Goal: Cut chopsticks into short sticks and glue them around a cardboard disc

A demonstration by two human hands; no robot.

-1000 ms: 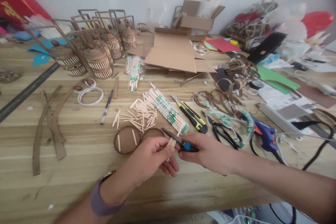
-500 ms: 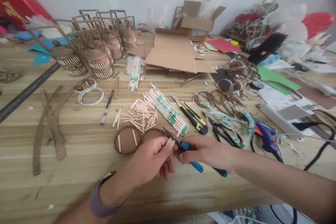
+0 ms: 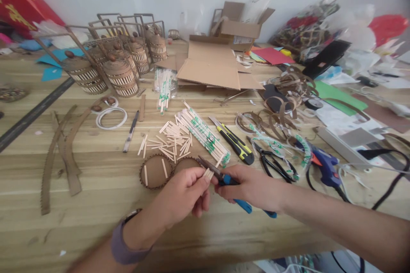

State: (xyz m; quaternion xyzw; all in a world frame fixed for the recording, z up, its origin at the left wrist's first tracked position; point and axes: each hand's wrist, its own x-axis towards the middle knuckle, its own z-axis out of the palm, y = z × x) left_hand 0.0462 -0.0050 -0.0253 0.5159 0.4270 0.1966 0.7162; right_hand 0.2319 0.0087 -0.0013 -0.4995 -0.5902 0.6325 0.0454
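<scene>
My left hand (image 3: 187,190) pinches a few short wooden sticks (image 3: 209,173) between thumb and fingers. In my right hand (image 3: 248,187) are blue-handled pliers (image 3: 241,204) with long dark jaws, wrapped by the fingers. Those jaws lie across the sticks just above my left fingertips; whether they touch every stick I cannot tell. Under and behind the left hand are two round cardboard pieces with ridged rims. The left cardboard round (image 3: 156,170) carries two short sticks, while the other cardboard round (image 3: 185,164) is partly covered by the hand. Beyond them lies a loose pile of cut sticks (image 3: 175,140).
Wrapped chopsticks (image 3: 205,134), a yellow-black utility knife (image 3: 235,143), black pliers (image 3: 275,162) and a blue glue gun (image 3: 325,164) lie nearby. Several lantern-like models (image 3: 120,76) stand at back left. Cardboard strips (image 3: 65,153) lie left, and a flattened cardboard box (image 3: 211,62) behind.
The pliers' blue handles have come slightly closer together in my right hand. My left hand keeps its pinch on the sticks, almost unmoved.
</scene>
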